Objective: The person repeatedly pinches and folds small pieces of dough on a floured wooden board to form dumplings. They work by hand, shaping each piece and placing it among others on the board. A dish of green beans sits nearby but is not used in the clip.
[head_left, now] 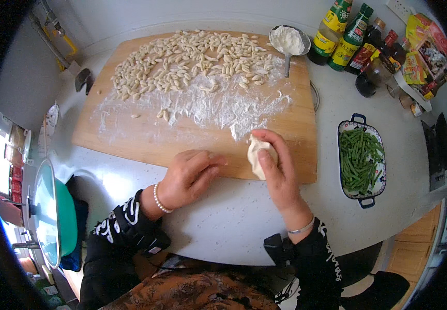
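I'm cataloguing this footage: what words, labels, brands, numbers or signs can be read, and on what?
I won't copy wording, but print shows on:
Bottles: coloured labels, small print blurred.
Packets: mostly too small to read.
Left sleeve, right sleeve: white lettering, partly bent by folds.
Dough: none.

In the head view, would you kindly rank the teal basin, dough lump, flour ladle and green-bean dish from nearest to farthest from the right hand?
1. Dough lump: held in the right hand.
2. Green-bean dish: to its right.
3. Flour ladle: ahead of it.
4. Teal basin: far left.
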Motion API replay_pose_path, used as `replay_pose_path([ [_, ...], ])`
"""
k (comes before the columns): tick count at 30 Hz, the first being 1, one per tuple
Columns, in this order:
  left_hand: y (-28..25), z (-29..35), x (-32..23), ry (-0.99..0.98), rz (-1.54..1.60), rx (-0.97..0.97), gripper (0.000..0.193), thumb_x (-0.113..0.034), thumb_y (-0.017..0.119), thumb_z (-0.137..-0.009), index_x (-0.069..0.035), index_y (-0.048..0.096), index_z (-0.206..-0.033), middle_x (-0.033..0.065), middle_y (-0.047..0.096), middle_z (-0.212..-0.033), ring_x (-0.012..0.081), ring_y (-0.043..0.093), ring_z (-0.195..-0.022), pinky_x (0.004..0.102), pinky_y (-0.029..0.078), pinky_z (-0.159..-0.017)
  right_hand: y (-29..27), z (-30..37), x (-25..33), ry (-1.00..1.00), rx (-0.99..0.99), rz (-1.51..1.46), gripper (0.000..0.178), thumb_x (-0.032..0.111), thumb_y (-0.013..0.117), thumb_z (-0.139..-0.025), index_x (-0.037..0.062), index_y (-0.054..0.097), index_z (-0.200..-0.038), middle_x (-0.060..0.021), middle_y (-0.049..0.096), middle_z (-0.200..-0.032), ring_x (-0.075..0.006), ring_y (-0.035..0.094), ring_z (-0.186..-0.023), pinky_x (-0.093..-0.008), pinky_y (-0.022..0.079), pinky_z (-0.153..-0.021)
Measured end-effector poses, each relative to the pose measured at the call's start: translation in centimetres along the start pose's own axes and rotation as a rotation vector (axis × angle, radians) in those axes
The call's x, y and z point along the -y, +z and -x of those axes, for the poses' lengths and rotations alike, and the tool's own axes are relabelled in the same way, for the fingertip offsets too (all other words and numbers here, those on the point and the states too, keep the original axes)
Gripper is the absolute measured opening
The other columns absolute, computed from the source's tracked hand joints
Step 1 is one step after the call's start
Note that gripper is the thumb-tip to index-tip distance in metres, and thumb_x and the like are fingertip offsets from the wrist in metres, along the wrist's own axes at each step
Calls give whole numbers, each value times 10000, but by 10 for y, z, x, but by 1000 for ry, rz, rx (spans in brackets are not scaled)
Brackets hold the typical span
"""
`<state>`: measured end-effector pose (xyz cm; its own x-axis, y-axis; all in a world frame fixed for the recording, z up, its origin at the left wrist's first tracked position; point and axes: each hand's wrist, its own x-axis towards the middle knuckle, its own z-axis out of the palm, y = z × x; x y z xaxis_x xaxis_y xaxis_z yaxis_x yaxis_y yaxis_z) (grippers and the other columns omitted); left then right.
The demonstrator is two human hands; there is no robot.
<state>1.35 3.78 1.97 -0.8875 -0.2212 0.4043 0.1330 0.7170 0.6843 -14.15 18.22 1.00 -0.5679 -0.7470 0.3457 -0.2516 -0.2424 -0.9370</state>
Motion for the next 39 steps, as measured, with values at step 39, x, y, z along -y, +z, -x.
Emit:
replay_pose_path([
  [39, 12, 18, -13, -244, 459, -138, 464, -235, 682, -828, -10, 556, -1214, 171, 648, -995, 223, 636, -905, 331, 500, -794, 26, 8, 17, -485, 164, 709, 127, 126, 644, -841, 52, 543, -820, -128, 545, -740, -355, 523, -698, -406, 421, -605],
])
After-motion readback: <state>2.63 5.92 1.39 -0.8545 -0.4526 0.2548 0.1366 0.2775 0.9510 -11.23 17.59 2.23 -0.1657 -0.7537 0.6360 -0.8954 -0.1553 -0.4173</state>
